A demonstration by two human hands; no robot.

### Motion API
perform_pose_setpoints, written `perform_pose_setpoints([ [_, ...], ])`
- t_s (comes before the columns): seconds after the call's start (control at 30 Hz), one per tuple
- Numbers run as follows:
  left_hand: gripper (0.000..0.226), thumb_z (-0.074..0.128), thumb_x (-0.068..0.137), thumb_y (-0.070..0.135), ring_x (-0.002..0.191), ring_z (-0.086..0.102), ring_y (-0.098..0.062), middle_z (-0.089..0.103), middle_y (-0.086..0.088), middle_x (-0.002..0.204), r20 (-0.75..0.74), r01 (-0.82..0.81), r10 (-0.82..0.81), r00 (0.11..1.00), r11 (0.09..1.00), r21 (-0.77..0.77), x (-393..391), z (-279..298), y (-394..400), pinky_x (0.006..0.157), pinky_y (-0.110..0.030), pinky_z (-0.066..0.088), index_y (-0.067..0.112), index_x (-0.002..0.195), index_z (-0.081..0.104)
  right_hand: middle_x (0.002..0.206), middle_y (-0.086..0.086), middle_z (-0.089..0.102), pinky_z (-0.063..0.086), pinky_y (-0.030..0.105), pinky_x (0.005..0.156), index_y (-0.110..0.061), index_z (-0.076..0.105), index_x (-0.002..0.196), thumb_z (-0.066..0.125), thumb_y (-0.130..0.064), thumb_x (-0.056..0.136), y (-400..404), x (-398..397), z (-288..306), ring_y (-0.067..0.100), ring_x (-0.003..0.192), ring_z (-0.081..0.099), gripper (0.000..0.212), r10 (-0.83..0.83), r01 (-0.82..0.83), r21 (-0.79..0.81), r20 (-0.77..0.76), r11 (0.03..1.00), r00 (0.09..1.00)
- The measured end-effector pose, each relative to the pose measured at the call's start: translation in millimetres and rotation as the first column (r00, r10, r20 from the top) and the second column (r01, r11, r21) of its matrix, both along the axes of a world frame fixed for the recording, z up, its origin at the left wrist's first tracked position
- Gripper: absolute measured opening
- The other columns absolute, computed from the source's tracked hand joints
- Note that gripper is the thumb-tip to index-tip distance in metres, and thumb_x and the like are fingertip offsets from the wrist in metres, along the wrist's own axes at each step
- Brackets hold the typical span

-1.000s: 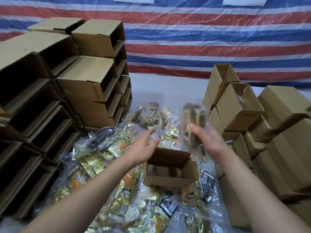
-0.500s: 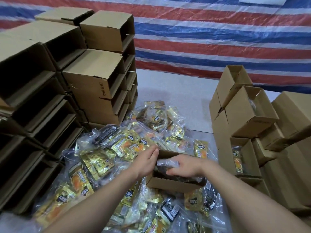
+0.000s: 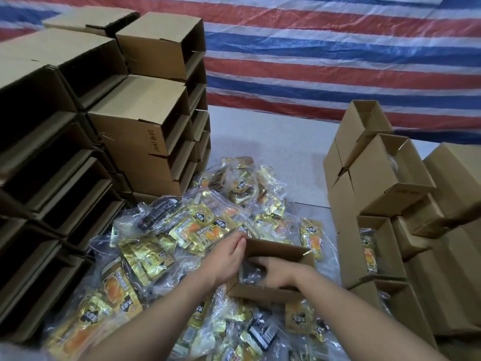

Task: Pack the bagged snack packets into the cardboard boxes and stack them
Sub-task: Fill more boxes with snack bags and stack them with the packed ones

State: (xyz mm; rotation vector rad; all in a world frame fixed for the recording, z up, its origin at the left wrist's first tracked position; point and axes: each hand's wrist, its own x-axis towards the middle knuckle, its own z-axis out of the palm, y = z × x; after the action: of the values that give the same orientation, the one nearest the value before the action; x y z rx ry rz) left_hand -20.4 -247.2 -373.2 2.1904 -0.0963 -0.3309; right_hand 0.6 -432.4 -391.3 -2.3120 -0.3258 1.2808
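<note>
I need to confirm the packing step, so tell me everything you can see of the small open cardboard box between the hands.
The small brown corrugated cardboard box sits upright, open-topped, on the heap of clear-bagged gold snack packets. One top flap sticks up at its far right corner. The left hand rests against its left wall; the right hand reaches inside, pressing on a clear bag of dark packets. Its near wall faces the camera, plain and unprinted.
</note>
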Motion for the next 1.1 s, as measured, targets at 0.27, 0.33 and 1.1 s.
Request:
perform_pose_setpoints([
  [0.27,0.028,0.034,0.107,0.035,0.095,0.057,-0.011,0.063,0.005,0.105,0.010,0.046,-0.046,0.999,0.999,0.005,-1,2,3,0.084,-0.031,0.045,0.022,0.118,0.056,0.133,-0.009,0.058,0.042,0.034,0.104,-0.025,0.059,0.133,0.052,-0.045,0.099,-11,-8,66,0.014,0.118,0.054,0.040,0.143,-0.136,-0.045,0.269,0.990,0.952],
  [0.33,0.026,0.034,0.107,0.035,0.091,0.056,-0.006,0.062,0.007,0.101,0.007,0.045,-0.045,0.999,0.999,-0.002,-2,3,4,0.080,-0.029,0.044,0.023,0.117,0.056,0.118,-0.006,0.062,0.046,0.036,0.095,-0.023,0.067,0.116,0.048,-0.041,0.101,-11,-14,76,0.017,0.105,0.058,0.030,0.186,-0.158,-0.108,0.349,0.981,0.919],
  [1.1,0.030,0.032,0.107,0.037,0.096,0.063,-0.018,0.066,0.000,0.105,-0.048,0.020,-0.020,0.999,1.000,0.002,3,1,7,0.089,-0.039,0.052,0.029,0.129,0.051,0.121,0.004,0.068,0.050,0.033,0.092,-0.016,0.071,0.115,0.053,-0.041,0.097,-8,0,35,0.021,0.103,0.063,0.036,0.106,-0.073,-0.272,0.108,0.960,0.988],
])
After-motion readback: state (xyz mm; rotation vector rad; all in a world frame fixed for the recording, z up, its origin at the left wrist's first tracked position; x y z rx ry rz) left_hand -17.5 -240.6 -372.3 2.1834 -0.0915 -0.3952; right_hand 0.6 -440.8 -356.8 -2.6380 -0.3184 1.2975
